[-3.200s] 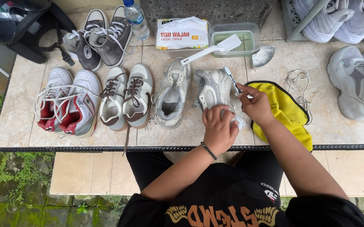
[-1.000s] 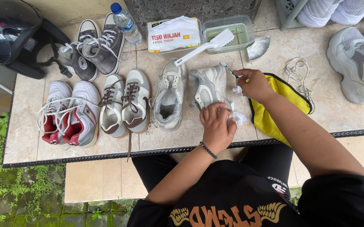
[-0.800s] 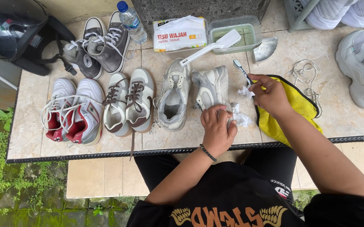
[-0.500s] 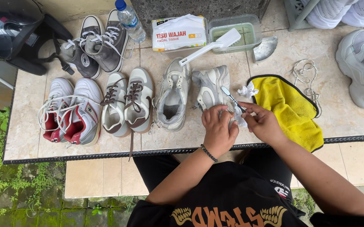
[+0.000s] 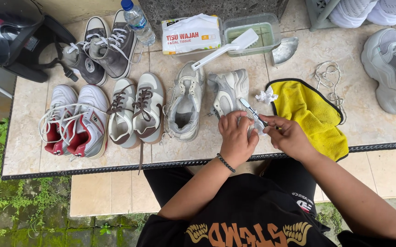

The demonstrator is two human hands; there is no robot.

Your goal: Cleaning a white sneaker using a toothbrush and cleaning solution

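Note:
My left hand (image 5: 236, 137) grips the near end of a grey and white sneaker (image 5: 227, 93) lying on the tiled table (image 5: 28, 137). My right hand (image 5: 288, 135) holds a small thin brush (image 5: 251, 110) like a toothbrush, its head against the shoe just above my left fingers. The shoe's mate (image 5: 186, 101) lies to its left without laces. A crumpled white tissue (image 5: 266, 96) sits right of the shoe, beside a yellow cloth (image 5: 311, 116).
Other pairs line the table: red and white sneakers (image 5: 74, 120), brown and cream ones (image 5: 136, 110), dark high-tops (image 5: 102, 48). At the back stand a water bottle (image 5: 136, 20), a tissue pack (image 5: 191, 34), a tub with a white brush (image 5: 253, 32). Loose laces (image 5: 328, 82) lie right.
My right hand reached out over the yellow cloth toward the back, then came back to the shoe with the small brush. My left hand stayed on the sneaker.

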